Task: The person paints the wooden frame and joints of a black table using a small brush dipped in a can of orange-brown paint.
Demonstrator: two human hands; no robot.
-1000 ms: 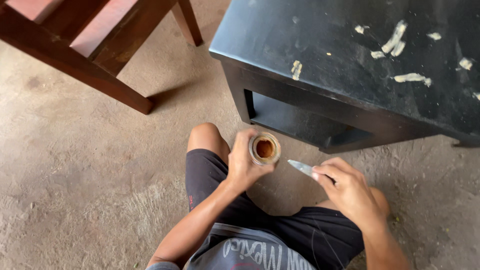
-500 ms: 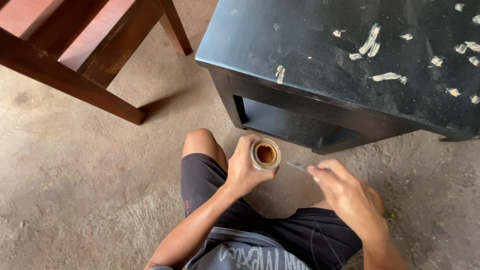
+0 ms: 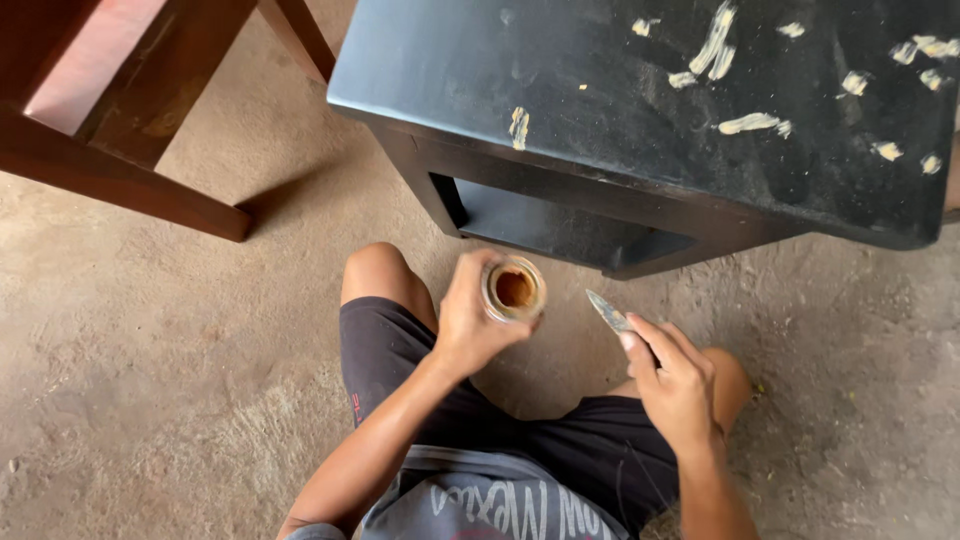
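Dirt floor [image 3: 150,380]; black table [image 3: 600,90] ahead, wooden chair [image 3: 110,110] left, jar [image 3: 513,289] held.

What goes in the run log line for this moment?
left hand: holds open jar | right hand: holds putty knife, tip beside jar | black table: pale smears

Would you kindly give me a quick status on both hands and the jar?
Left hand gripping small open jar, brown filler inside. Right hand holding putty knife, blade clear of the jar. Black table ahead, pale patches on top; nothing between.
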